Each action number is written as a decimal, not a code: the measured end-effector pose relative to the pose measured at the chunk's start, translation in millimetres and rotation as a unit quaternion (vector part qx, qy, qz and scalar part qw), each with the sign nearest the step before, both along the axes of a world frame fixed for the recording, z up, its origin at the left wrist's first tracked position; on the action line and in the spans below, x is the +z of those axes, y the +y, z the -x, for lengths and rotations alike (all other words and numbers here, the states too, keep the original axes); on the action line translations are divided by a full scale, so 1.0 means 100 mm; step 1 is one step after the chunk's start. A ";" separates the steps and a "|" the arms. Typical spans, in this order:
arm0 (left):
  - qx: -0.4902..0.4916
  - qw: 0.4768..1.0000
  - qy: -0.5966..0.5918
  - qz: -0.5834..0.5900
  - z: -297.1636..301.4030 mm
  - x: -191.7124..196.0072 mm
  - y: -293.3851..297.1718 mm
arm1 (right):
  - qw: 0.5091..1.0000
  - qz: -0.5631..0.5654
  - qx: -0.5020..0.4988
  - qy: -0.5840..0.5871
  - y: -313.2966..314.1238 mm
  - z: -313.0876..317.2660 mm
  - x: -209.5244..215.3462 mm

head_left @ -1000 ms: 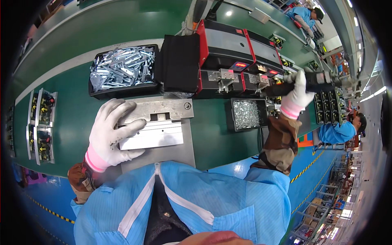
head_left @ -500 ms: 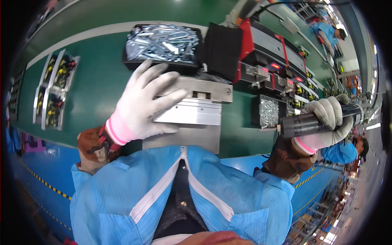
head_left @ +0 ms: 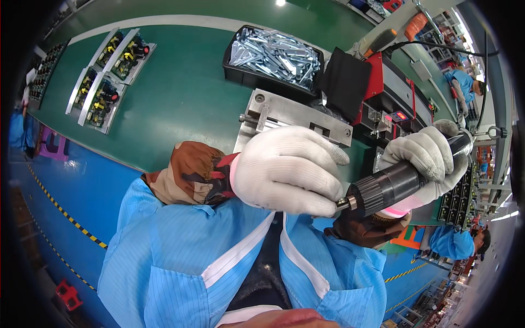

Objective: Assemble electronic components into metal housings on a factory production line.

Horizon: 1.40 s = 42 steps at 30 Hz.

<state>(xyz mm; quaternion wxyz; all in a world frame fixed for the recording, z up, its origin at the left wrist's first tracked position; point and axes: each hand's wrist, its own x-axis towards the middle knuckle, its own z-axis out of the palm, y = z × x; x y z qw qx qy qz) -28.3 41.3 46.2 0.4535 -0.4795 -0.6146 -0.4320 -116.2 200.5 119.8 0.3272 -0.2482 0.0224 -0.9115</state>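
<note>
My right hand (head_left: 424, 158), in a white knit glove, wraps round a black electric screwdriver (head_left: 383, 188) that points left and slightly down. At its nose my left hand (head_left: 295, 172), gloved the same way, is closed with curled fingers over the metal bit (head_left: 343, 204). The bit's tip is hidden in these fingers; whether a screw is there I cannot tell. Behind my left hand lies a silver metal fixture (head_left: 298, 116) with a bar and a slot, its near part covered by the hand.
A black bin (head_left: 240, 74) of shiny metal strips (head_left: 276, 54) stands behind the fixture. Right of it are a black cloth (head_left: 344, 79) and red-and-black machines (head_left: 391, 82) with lit displays. Circuit boards on metal brackets (head_left: 104, 104) sit far left. A cable (head_left: 448, 46) hangs at upper right.
My left hand has left the fixture, moved right and closed at the screwdriver's bit. The screwdriver has come leftward in my right hand. The view has shifted, so the bench appears further right.
</note>
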 end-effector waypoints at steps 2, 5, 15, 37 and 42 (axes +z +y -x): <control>-0.007 1.000 -0.005 0.006 -0.01 -0.01 -0.02 | 1.000 0.001 0.005 0.009 0.03 0.01 -0.02; 0.052 0.996 -0.050 0.048 -0.06 0.06 -0.10 | 1.000 -0.003 -0.006 0.025 0.10 0.06 -0.01; 0.267 0.887 -0.376 0.020 -0.15 -0.08 0.01 | 0.961 -0.032 -0.213 0.173 0.21 0.02 -0.07; 0.293 0.905 -0.307 0.023 -0.10 -0.05 0.11 | 0.924 -0.059 -0.212 0.313 0.17 0.07 -0.12; 0.299 0.875 -0.375 0.065 -0.13 -0.02 0.07 | 0.912 -0.072 -0.211 0.345 0.17 0.08 -0.11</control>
